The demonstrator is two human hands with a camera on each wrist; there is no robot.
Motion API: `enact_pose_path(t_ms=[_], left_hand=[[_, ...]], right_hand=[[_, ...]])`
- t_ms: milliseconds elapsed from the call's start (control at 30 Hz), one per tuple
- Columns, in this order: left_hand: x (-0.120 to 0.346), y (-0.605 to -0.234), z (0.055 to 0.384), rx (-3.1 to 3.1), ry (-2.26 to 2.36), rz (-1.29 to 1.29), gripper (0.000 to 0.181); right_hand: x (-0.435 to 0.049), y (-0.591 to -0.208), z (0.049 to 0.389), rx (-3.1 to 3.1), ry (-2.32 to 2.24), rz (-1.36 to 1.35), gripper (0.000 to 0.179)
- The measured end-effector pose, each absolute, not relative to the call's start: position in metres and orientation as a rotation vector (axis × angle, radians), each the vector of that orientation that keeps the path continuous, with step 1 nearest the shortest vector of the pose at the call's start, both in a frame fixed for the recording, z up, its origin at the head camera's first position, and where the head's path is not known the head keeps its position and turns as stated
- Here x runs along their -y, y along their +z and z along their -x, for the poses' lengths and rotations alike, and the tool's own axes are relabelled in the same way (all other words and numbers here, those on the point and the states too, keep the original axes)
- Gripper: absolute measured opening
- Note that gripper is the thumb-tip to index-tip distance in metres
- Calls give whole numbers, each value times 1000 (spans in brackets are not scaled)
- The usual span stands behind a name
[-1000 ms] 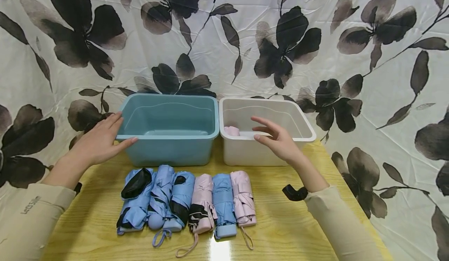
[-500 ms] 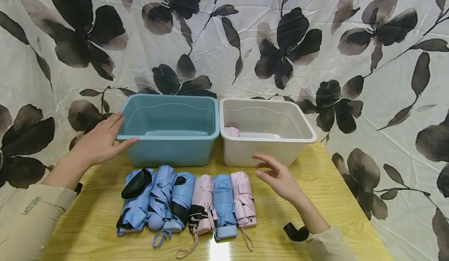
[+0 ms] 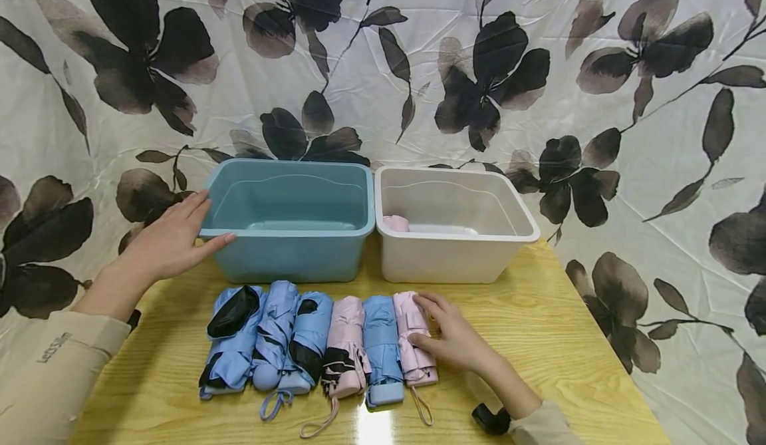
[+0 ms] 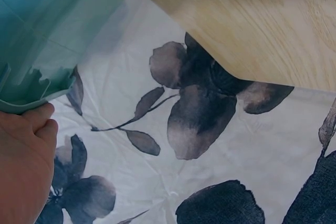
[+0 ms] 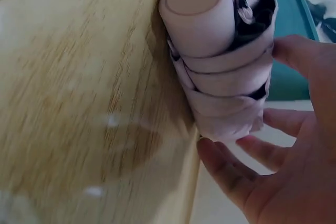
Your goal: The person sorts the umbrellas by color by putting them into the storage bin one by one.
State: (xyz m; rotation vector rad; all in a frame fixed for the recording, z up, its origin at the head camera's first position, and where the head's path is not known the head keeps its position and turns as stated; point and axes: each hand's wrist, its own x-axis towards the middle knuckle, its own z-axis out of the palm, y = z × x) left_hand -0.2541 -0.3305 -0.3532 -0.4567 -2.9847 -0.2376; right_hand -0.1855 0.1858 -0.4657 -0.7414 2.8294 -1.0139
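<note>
Folded umbrellas lie in a row on the table. My right hand (image 3: 455, 340) is at the pink folding umbrella (image 3: 413, 345) on the row's right end. In the right wrist view its thumb touches one side of that umbrella (image 5: 226, 85) and bent fingertips (image 5: 210, 153) meet the other. A blue umbrella (image 3: 383, 345) lies beside it, then another pink umbrella (image 3: 346, 338) and several blue ones (image 3: 233, 358). My left hand (image 3: 167, 239) rests on the left rim of the blue bin (image 3: 287, 235), fingers extended, thumb along the front edge.
A white bin (image 3: 455, 259) stands right of the blue bin, with a pink item (image 3: 396, 223) partly visible inside. A floral cloth (image 3: 383, 66) hangs behind the wooden table (image 3: 514, 378). Wrist cords (image 3: 421, 405) trail from some umbrellas.
My right hand has come down from above the white bin, toward me and slightly left, onto the rightmost pink umbrella. My left hand has stayed on the blue bin.
</note>
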Motion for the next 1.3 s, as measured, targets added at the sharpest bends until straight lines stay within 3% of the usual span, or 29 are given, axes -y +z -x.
enact_pose_path(t_ms=[400, 1300], left_hand=[[329, -353, 257, 2978, -239, 470, 99], [331, -354, 254, 2984, -218, 445, 101]], right_hand=[[-177, -466, 194, -2781, -959, 701, 83], [-182, -471, 177, -2745, -1474, 639, 84]])
